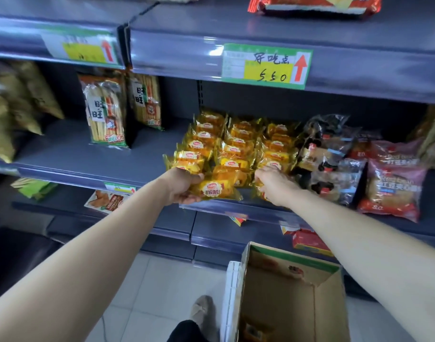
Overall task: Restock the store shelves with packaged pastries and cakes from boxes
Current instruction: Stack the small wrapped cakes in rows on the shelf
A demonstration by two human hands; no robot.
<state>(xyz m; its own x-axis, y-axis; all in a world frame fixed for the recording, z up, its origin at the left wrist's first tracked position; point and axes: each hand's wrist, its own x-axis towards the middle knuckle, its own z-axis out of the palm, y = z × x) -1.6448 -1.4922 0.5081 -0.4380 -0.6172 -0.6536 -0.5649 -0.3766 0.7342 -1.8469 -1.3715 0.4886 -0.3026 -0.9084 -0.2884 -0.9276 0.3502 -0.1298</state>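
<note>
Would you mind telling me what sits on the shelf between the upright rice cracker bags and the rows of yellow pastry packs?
Nothing: in the head view, bare grey shelf separates the rice cracker bags from the yellow pastry packs.

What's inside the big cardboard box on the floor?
The cardboard box looks nearly empty: mostly bare brown bottom shows, with one yellow packet at its near end. The frame edge hides anything closer.

Shelf-edge price tag [267, 66]: handwritten "好吃点" over "5.50" on its yellow panel (a red arrow beside it points up). Rice cracker bags [105, 112]: "旺旺" in black on white. Yellow pastry packet [215, 190]: "软面包" on its round emblem; other print is too blurred to read.
</note>
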